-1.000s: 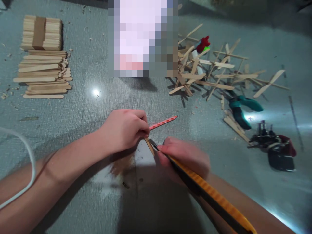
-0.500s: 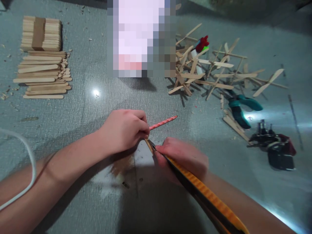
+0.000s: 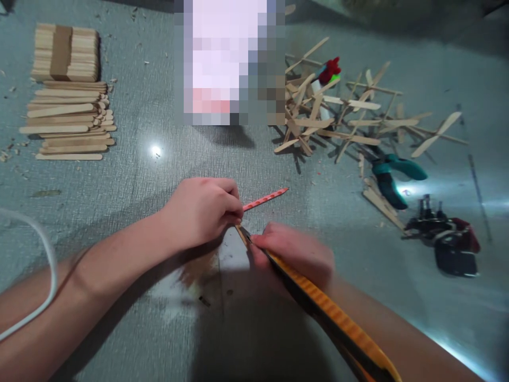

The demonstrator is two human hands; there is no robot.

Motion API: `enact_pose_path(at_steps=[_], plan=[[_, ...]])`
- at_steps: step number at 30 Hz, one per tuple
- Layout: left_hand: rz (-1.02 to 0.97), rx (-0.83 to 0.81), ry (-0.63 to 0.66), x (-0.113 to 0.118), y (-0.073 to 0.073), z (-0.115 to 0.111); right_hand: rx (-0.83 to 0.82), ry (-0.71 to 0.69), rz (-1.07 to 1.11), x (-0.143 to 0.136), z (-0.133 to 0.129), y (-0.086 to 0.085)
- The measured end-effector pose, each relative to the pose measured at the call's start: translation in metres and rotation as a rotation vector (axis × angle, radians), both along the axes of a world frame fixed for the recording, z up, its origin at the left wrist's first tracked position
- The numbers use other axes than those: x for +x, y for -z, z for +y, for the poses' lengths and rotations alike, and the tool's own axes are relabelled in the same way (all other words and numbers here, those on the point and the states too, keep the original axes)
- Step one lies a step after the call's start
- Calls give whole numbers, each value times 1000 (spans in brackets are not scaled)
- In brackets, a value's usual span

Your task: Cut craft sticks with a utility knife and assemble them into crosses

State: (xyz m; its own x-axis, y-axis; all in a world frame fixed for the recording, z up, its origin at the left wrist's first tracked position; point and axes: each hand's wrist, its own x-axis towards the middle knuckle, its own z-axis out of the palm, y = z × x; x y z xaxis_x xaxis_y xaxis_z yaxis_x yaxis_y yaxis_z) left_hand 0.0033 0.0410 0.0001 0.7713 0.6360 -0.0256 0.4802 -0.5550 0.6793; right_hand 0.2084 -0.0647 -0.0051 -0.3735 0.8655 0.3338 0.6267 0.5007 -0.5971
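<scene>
My left hand (image 3: 207, 209) is closed, knuckles up, with its fingertips pinching a narrow wooden craft stick (image 3: 241, 235) down near the table. A pink patterned pencil (image 3: 264, 199) sticks out past those fingers to the right; whether they grip it is hidden. Slightly blurred, my right hand (image 3: 296, 254) is wrapped round a yellow-and-black utility knife (image 3: 330, 313), whose long body runs back toward me. Its metal tip meets the stick just beside the left fingertips. A whitish patch (image 3: 233, 260) on the table lies under the stick.
A banded bundle of craft sticks (image 3: 87, 53) and loose sticks (image 3: 59, 129) lie at far left. Propeller-like stick pieces (image 3: 352, 138) pile up at far right, near green-handled pliers (image 3: 387, 183) and a dark clutter (image 3: 455, 257). A white cable (image 3: 50, 260) crosses my left forearm.
My right hand and the knife have shifted slightly up and left along the stick. The left hand keeps its hold in nearly the same spot.
</scene>
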Motion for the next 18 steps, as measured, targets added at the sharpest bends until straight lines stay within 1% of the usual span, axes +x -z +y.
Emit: enact_pose_path(at_steps=[2, 6, 8, 12, 15, 16, 18], plan=[[3, -4, 2, 0, 0, 0, 34, 11, 40, -1, 0, 1], [-6, -1, 4, 1, -1, 0, 114, -1, 207, -4, 1, 0], [-3, 7, 5, 2, -1, 0, 84, -4, 180, -4, 1, -1], [5, -1, -3, 2, -2, 0, -4, 15, 7, 1, 0, -1], [9, -13, -3, 2, -2, 0, -61, -21, -76, 5, -2, 2], [11, -17, -1, 2, -3, 0, -48, -22, -63, 5, -2, 2], [17, -22, 3, 2, -3, 0, 23, 3, 33, 2, -1, 2]])
